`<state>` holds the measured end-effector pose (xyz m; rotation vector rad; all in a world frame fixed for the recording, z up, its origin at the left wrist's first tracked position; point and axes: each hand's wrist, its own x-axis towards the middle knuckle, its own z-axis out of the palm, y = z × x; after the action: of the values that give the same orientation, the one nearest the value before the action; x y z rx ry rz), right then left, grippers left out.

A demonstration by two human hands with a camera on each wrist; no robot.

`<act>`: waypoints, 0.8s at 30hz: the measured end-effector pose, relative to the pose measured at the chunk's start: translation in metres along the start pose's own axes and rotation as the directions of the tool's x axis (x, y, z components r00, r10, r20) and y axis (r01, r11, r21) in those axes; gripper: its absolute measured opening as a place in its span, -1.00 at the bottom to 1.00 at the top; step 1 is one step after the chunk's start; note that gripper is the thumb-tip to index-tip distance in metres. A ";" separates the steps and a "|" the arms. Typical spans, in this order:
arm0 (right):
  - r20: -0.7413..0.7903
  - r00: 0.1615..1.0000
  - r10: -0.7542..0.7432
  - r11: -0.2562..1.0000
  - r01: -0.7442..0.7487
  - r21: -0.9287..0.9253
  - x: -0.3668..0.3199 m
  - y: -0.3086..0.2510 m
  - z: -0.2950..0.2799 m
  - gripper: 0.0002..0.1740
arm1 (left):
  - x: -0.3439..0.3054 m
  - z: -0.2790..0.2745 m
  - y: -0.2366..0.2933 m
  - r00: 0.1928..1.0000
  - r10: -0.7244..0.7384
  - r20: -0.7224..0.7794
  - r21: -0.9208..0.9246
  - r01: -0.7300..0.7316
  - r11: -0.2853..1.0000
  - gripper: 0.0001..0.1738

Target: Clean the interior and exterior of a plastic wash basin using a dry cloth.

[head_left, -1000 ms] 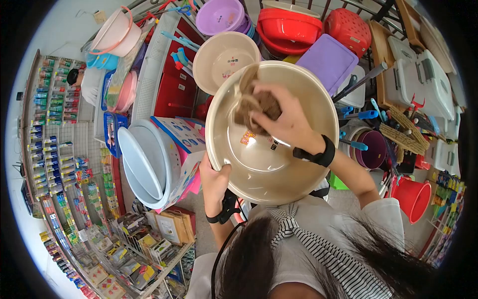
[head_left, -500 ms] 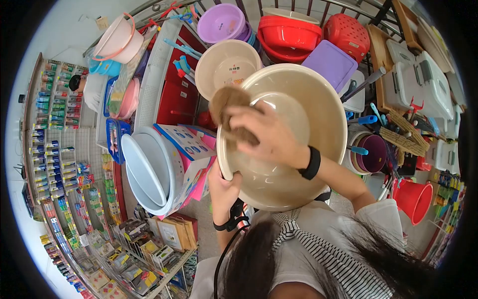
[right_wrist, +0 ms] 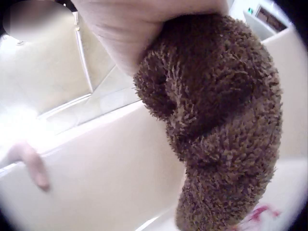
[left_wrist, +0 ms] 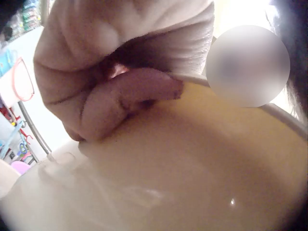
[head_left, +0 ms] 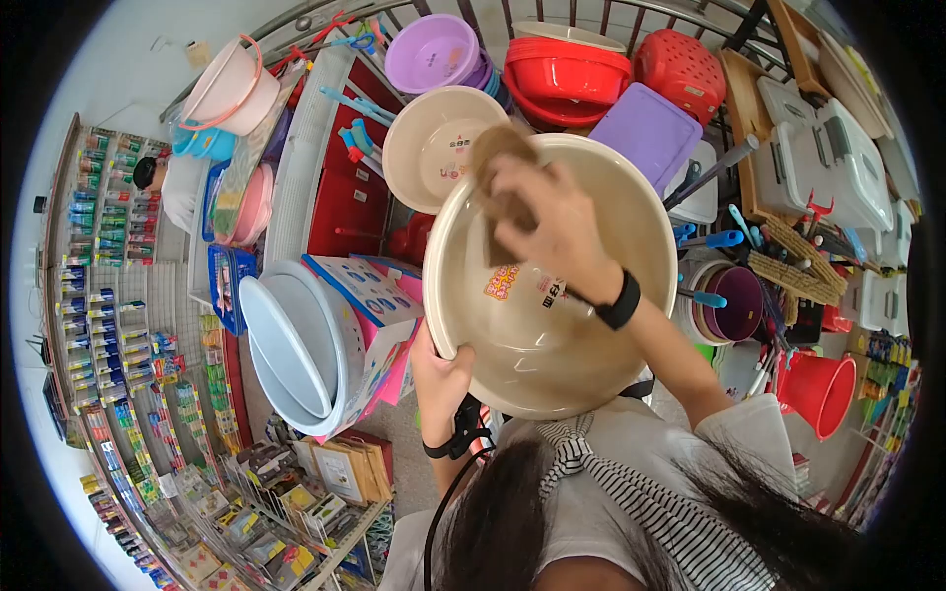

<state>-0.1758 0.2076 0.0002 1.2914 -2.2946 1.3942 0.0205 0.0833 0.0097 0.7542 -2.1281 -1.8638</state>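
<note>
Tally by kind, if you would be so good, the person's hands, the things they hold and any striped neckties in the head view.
Hands: 2, the left hand and the right hand
Glossy beige basin held: 1
Fluffy brown cloth held: 1
Striped necktie: 1
Total: 5

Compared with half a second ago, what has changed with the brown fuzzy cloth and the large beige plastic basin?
The right hand and the cloth have moved right and upward in the head view, uncovering the orange print inside the basin. Nothing was let go: the right hand still holds the cloth, the left hand still grips the rim.
</note>
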 end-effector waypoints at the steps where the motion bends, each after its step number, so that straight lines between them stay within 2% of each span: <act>1: -0.113 0.982 0.154 0.985 -0.161 -0.062 0.006 0.012 -0.006 -0.53 | 0.000 0.001 0.001 1.000 0.003 -0.021 -0.042 -0.004 0.999 -0.44; 2: -0.233 0.928 0.292 0.941 -0.322 -0.104 0.009 0.016 -0.010 -0.55 | 0.001 0.002 0.000 1.000 0.005 -0.017 -0.044 -0.005 0.999 -0.44; 3: -0.235 0.928 0.291 0.941 -0.322 -0.107 0.009 0.015 -0.010 -0.55 | 0.003 0.002 -0.003 1.000 0.016 -0.013 -0.025 -0.017 1.000 -0.43; 5: -0.213 0.955 0.208 0.966 -0.235 -0.107 0.008 0.007 -0.004 -0.56 | 0.007 0.003 -0.003 1.000 0.028 -0.004 -0.007 -0.028 1.000 -0.42; 6: -0.183 0.970 0.158 0.984 -0.170 -0.050 0.009 -0.006 -0.004 -0.56 | 0.009 0.005 -0.001 1.000 0.015 0.014 0.009 -0.015 1.000 -0.42; 7: -0.182 0.970 0.160 0.984 -0.172 -0.053 0.006 -0.018 0.003 -0.56 | 0.011 0.006 0.000 1.000 0.003 0.029 0.024 -0.004 1.000 -0.42; 9: -0.001 0.999 0.047 0.998 -0.047 0.034 0.003 -0.036 0.014 -0.55 | 0.013 0.004 0.000 0.999 -0.009 0.045 0.017 0.009 1.000 -0.42; 10: -0.008 0.999 0.052 0.998 -0.052 0.035 0.003 -0.037 0.012 -0.55 | 0.015 0.002 0.000 0.998 -0.021 0.060 0.013 0.021 1.000 -0.42; 12: 0.091 0.993 0.074 0.995 -0.080 0.064 0.001 -0.037 0.005 -0.55 | 0.013 0.003 -0.001 0.998 -0.013 0.054 0.022 0.012 1.000 -0.42; 13: 0.091 0.993 0.074 0.995 -0.080 0.066 0.000 -0.030 0.004 -0.55 | 0.012 0.003 -0.002 0.999 -0.005 0.040 0.021 0.004 1.000 -0.43; 15: -0.084 0.996 0.039 0.993 -0.049 -0.110 0.006 -0.003 -0.003 -0.55 | 0.013 0.003 -0.004 0.999 -0.004 0.043 -0.011 0.005 1.000 -0.43; 16: -0.080 0.996 0.040 0.992 -0.049 -0.112 0.008 0.007 -0.009 -0.55 | 0.012 0.003 -0.005 0.999 -0.004 0.049 -0.045 0.007 0.999 -0.44; 18: -0.195 0.956 0.220 0.949 -0.256 -0.182 0.013 0.026 -0.022 -0.52 | 0.013 0.002 -0.005 0.999 0.000 0.044 -0.030 0.001 1.000 -0.43; 19: -0.195 0.956 0.218 0.950 -0.254 -0.181 0.014 0.034 -0.027 -0.52 | 0.013 0.000 -0.005 0.999 0.007 0.040 -0.009 -0.007 1.000 -0.42; 21: -0.130 0.929 0.347 0.900 -0.369 -0.231 0.015 0.043 -0.035 -0.50 | 0.013 0.001 -0.006 1.000 0.008 0.022 -0.014 -0.007 1.000 -0.41; 23: -0.165 0.928 0.334 0.899 -0.367 -0.238 0.017 0.044 -0.042 -0.49 | 0.015 0.001 -0.007 1.000 0.008 0.011 -0.021 -0.008 1.000 -0.41; 24: -0.126 0.916 0.382 0.884 -0.401 -0.239 0.020 0.044 -0.046 -0.48 | 0.016 0.000 -0.007 0.999 -0.002 0.035 -0.012 0.002 1.000 -0.39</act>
<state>-0.2336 0.2405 0.0083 0.7098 -2.6772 1.1563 0.0089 0.0748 0.0001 0.7266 -2.1356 -1.9030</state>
